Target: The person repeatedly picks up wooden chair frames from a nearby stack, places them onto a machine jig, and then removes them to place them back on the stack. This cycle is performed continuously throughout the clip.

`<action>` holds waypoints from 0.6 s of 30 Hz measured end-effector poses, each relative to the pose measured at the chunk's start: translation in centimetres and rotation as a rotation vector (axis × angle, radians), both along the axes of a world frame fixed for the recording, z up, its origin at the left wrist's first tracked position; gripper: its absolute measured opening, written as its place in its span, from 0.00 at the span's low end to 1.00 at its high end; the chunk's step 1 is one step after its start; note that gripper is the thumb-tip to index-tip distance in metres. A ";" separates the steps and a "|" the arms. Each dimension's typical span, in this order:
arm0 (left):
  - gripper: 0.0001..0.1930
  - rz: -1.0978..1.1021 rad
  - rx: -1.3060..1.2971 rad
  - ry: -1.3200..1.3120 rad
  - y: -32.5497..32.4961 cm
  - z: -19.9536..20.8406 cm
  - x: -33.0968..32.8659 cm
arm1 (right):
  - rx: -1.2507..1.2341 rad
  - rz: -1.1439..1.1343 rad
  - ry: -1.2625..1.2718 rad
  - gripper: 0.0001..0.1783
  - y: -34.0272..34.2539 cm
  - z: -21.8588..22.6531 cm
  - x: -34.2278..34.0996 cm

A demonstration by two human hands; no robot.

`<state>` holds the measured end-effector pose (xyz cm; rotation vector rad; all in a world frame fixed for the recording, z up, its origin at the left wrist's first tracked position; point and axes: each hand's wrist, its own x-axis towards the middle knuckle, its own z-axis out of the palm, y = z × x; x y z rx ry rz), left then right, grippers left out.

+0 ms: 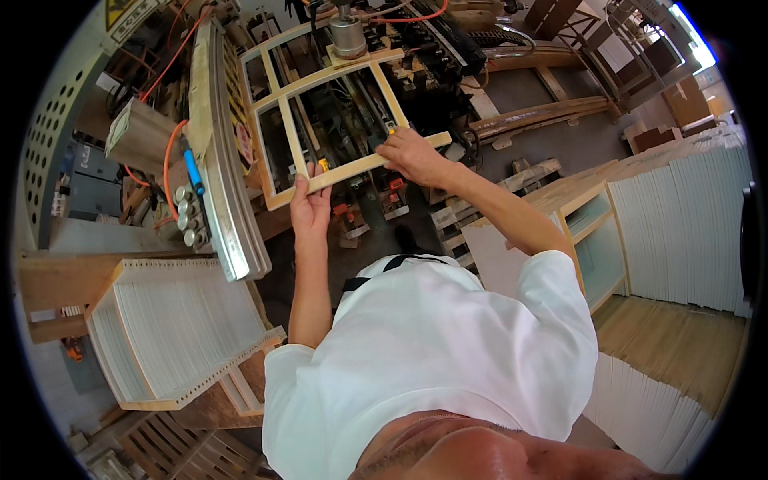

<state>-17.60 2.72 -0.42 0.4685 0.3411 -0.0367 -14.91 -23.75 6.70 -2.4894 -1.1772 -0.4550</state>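
Observation:
A pale wooden frame (358,168) with crossing bars lies over a dark machine in front of me. My left hand (310,210) grips its near rail from below, thumb up against the wood. My right hand (416,158) is closed over the same rail farther right, where an upright bar meets it; the fingertips hide that joint. Small yellow pieces show beside both hands, too small to name. Above the far crossbar stands a metal cylinder (348,37) of the machine.
At left runs a metal machine beam (232,216) with a blue-handled tool (193,170), round knobs and orange hoses. Stacked white panels (188,328) stand at lower left, and more tall stacks (680,224) at right. A wooden pallet (456,232) lies on the floor.

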 end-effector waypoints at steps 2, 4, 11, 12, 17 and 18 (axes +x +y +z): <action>0.21 -0.002 0.009 0.008 -0.1 0.3 -0.2 | 0.008 0.027 0.028 0.19 -0.3 0.3 0.2; 0.21 -0.007 0.011 0.004 -0.1 0.4 -0.3 | 0.017 0.056 0.059 0.19 -0.5 0.3 0.6; 0.22 0.029 0.053 0.033 -0.8 1.6 -0.8 | 0.103 0.137 0.161 0.21 -1.3 -0.5 1.6; 0.22 0.012 0.055 0.019 -0.9 1.6 -1.1 | 0.115 0.140 0.163 0.21 -1.4 -0.8 1.8; 0.23 -0.009 0.100 0.020 -0.7 1.2 -1.1 | 0.139 0.126 0.149 0.16 -1.5 -2.0 2.6; 0.22 -0.004 0.080 0.017 -0.6 1.2 -1.1 | 0.138 0.117 0.149 0.16 -1.3 -1.8 2.7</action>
